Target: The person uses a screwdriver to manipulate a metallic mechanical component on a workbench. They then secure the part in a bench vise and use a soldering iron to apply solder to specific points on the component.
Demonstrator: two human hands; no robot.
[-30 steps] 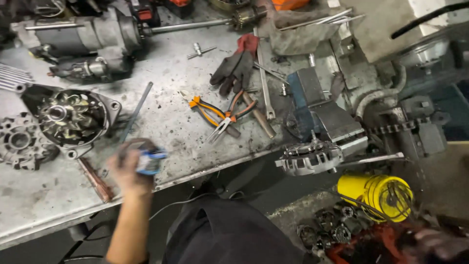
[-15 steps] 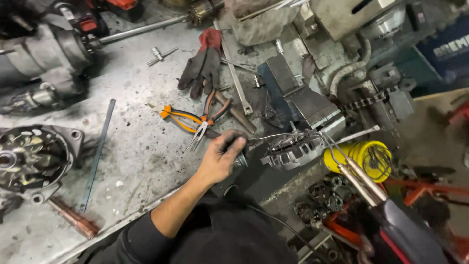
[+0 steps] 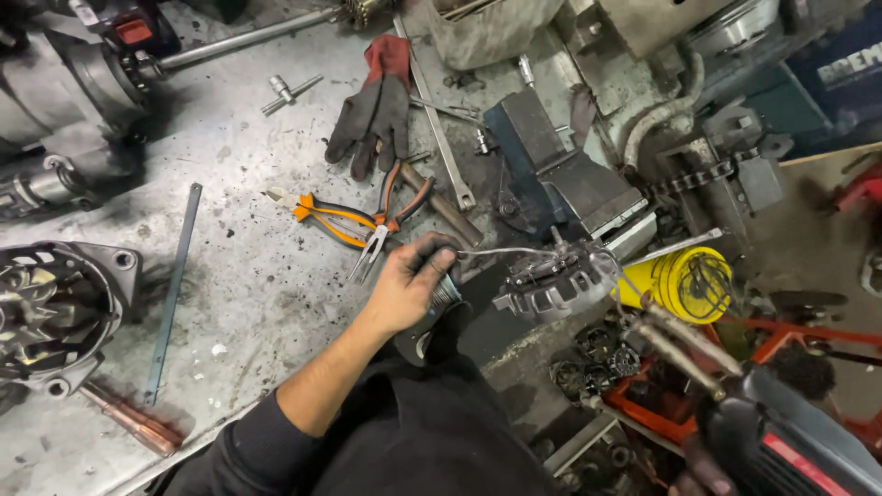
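My left hand (image 3: 402, 287) is closed around a small spool of solder wire (image 3: 446, 294) at the front edge of the metal bench (image 3: 239, 303). A thin strand of wire (image 3: 501, 250) runs from the spool to a grey alternator part (image 3: 551, 280) held at the blue vise (image 3: 560, 179). At the bottom right, my right hand (image 3: 700, 472) shows only partly. It grips a dark soldering gun (image 3: 790, 441), whose twin metal tips (image 3: 657, 326) point up toward the alternator part.
Orange-handled pliers (image 3: 335, 220) and dark work gloves (image 3: 377, 106) lie behind my left hand. A finned alternator housing (image 3: 50, 312) and a starter motor (image 3: 64, 101) sit at the left. A yellow container (image 3: 684, 283) and red crates of parts (image 3: 643, 404) stand below the vise.
My left hand carried the spool from the bench's left side across to the part at the vise. The soldering gun came into view at the lower right and now points closer to the part.
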